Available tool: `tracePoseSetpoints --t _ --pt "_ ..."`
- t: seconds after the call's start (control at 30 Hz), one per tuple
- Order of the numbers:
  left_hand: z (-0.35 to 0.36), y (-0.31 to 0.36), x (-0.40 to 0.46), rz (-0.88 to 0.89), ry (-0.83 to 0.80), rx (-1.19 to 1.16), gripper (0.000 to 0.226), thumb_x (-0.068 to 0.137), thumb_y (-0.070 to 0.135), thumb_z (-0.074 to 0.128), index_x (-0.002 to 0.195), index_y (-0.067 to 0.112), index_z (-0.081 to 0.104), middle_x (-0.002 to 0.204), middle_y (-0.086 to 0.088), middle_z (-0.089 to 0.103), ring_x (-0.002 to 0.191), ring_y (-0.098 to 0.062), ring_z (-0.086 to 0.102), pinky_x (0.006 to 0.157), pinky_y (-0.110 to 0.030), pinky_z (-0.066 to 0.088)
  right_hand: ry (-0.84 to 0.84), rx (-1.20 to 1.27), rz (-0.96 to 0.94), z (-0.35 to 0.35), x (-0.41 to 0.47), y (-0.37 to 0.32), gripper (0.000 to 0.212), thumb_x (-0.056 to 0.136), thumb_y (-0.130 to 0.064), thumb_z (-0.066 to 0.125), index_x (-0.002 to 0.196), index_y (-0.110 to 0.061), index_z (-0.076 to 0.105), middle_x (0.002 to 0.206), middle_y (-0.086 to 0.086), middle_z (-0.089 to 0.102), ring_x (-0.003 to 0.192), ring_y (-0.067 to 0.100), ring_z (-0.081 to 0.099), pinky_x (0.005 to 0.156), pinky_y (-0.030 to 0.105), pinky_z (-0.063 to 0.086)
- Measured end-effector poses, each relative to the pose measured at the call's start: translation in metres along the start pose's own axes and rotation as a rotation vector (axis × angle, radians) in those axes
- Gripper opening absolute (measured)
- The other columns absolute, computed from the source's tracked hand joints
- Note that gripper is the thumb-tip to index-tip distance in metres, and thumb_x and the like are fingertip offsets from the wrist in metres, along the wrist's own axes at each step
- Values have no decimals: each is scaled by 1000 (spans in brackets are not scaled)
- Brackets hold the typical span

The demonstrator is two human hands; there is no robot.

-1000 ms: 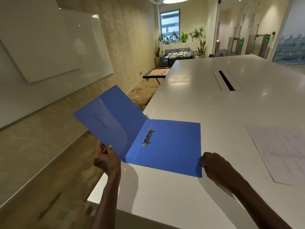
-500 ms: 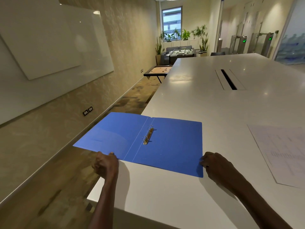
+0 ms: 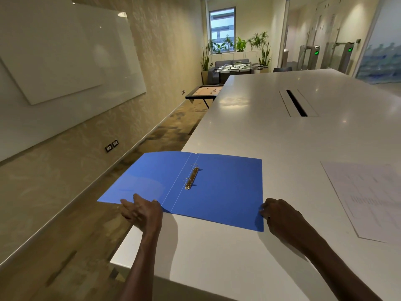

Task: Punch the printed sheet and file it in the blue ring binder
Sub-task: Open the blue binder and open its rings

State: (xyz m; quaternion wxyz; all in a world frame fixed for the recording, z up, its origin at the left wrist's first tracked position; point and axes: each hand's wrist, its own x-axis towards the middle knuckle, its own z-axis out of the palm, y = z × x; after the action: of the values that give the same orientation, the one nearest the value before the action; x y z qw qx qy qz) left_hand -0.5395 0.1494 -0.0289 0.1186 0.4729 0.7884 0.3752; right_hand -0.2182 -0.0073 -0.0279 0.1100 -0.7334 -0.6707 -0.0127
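Front cover lowered since a second ago; blue ring binder (image 3: 195,187) now flat open at table (image 3: 260,131) corner, rings (image 3: 192,177) closed. Left hand (image 3: 141,210) fingers loosening off cover edge; right hand (image 3: 280,216) pinching back cover corner. Printed sheet (image 3: 368,198) apart on the right, unpunched; no punch visible.

1. Left hand (image 3: 142,211) bare, no glove, no ring or watch seen.
2. Left forearm (image 3: 138,263) bare right down to the near frame edge, no sleeve in view.
3. Right hand (image 3: 282,216) bare, no glove.
4. Right forearm (image 3: 329,266) bare, no sleeve, no wristband.
5. Fingernails too blurred to tell.
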Motion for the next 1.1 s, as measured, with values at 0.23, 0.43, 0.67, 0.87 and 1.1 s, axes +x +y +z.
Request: tracePoseSetpoints --t 0.23,0.43,0.67,0.87,1.1 --pt "10 16 -9 238 -156 -376 46 84 0 69 129 4 57 138 -16 51 126 -31 51 101 -41 47 -29 -2 50 -19 -1 -15 28 87 -8 38 93 -12 65 95 -2 59 86 18 56 63 29 43" --pt "11 31 -4 344 -278 -383 34 86 -10 61 117 1 67 110 -12 69 96 -16 63 86 -22 48 51 -38 52 -24 6 -46 42 72 2 54 58 -18 20 65 -3 33 64 20 40 44 24 18" --pt "21 38 17 453 -347 -340 30 87 -9 60 113 1 70 108 -12 71 91 -12 61 85 -21 46 164 454 83 -3 56 -110 20 86 -7 53 82 -7 73 82 5 71 77 20 65 62 14 41" --pt "39 39 25 520 -453 -327 25 87 -1 64 111 5 71 105 -10 73 94 -16 67 87 -21 47 140 805 213 13 100 -159 18 88 -13 60 99 -7 73 94 8 74 86 21 69 73 19 50" --pt "46 39 23 532 -463 -435 15 86 10 71 100 8 75 92 -5 75 83 -12 68 78 -15 50 230 766 253 35 133 -175 19 91 -14 57 100 -9 74 94 9 73 83 23 66 66 22 44"
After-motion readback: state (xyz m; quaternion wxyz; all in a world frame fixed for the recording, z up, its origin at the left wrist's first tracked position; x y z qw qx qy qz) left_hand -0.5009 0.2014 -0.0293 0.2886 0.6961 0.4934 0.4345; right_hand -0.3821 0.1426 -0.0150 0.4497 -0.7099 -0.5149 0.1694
